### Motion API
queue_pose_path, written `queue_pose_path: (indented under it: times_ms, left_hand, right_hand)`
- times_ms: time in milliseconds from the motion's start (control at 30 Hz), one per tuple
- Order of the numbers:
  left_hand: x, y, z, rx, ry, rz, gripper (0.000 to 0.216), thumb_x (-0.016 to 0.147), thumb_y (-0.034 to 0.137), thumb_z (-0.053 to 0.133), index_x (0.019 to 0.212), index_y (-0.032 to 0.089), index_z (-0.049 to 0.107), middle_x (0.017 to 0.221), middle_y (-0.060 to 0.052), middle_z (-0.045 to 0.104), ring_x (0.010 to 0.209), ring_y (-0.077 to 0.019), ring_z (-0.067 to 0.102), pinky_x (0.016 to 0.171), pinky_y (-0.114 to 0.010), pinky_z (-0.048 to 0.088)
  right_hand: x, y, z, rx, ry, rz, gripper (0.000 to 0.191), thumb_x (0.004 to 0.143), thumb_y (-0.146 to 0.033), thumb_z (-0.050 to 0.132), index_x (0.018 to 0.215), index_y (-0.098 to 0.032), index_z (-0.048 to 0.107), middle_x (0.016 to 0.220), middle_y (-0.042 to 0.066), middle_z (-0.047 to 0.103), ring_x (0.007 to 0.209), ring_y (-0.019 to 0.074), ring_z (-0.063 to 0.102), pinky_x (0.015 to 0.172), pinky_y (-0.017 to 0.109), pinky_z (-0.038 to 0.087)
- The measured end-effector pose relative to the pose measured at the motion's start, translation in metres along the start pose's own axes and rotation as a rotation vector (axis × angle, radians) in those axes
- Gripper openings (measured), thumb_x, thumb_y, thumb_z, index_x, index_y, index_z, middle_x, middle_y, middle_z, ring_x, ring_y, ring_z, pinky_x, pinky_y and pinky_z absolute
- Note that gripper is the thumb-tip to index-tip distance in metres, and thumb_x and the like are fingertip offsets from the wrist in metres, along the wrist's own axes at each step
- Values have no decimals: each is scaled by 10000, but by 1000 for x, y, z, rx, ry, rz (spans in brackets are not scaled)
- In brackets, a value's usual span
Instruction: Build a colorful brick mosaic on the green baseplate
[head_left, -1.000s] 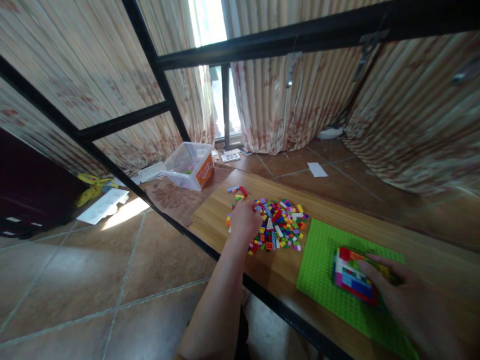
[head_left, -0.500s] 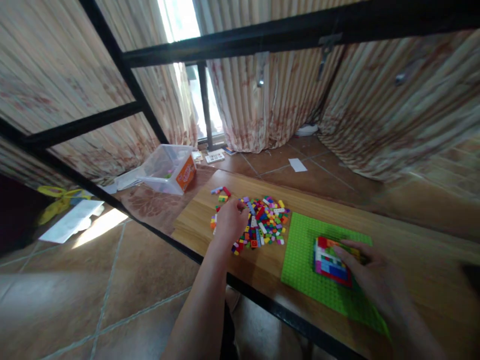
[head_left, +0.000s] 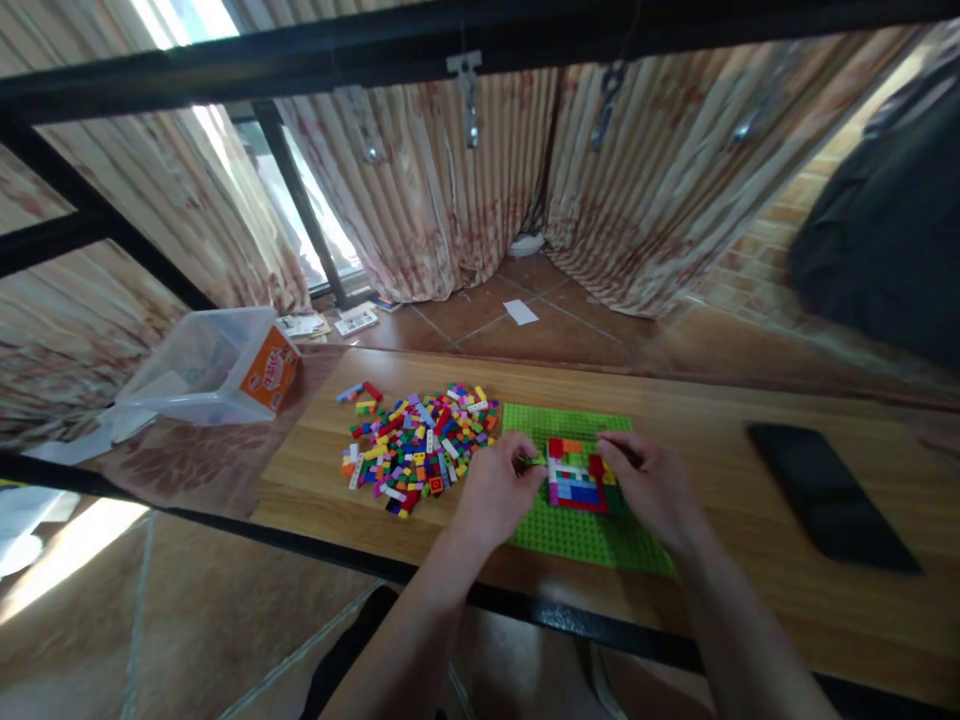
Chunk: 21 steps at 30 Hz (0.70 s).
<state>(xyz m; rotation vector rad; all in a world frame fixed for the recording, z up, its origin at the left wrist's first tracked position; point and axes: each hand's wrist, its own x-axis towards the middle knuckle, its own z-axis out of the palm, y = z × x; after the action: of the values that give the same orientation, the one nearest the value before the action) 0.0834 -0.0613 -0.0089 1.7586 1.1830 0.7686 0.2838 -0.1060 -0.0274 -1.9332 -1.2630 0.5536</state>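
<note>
On the green studded baseplate (head_left: 551, 535) sits a low, flat build of coloured toy bricks (head_left: 581, 492), in red, white, blue, orange and other colours. My left hand (head_left: 499, 490) is over the plate's left part, its thumb and fingertips pinched on a small toy brick, mostly hidden, just left of the build. At the build's right side, my right hand (head_left: 652, 490) grips its edge with curled fingers, covering part of that side. Left of the plate, a pile of loose toy bricks (head_left: 420, 450) spreads over the wooden table (head_left: 315, 470).
A dark flat phone-like slab (head_left: 829, 495) lies to the right on the table. Beyond the table's left end stands a clear plastic box (head_left: 202, 365) with an orange label. A black metal bar (head_left: 420, 50) crosses above, with curtains (head_left: 450, 200) behind.
My left hand has moved right from the brick pile to the baseplate, beside the build. My right hand stays at the build. The view has swung right, bringing the dark slab into sight.
</note>
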Motion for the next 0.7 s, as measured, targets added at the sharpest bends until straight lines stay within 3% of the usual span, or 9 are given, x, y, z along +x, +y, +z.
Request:
queue_pose_path:
  times_ms: [233, 700]
  left_hand:
    - [0, 5, 10, 87, -7, 27, 134, 791, 67, 570, 810, 181, 637, 754, 14, 655, 703, -128, 612, 691, -244, 479]
    - [2, -5, 19, 76, -14, 45, 238, 797, 30, 595, 936, 198, 689, 924, -15, 741, 876, -153, 697, 848, -288, 556]
  right_hand:
    - [-2, -1, -3, 33, 15, -22, 333, 849, -423, 541, 989, -203, 749, 1031, 80, 769, 951, 253, 694, 902, 406, 505]
    - [-2, -4, -3, -5, -3, -37, 355, 847, -432, 531, 987, -187, 747, 1019, 93, 764, 925, 243, 692, 883, 394, 502]
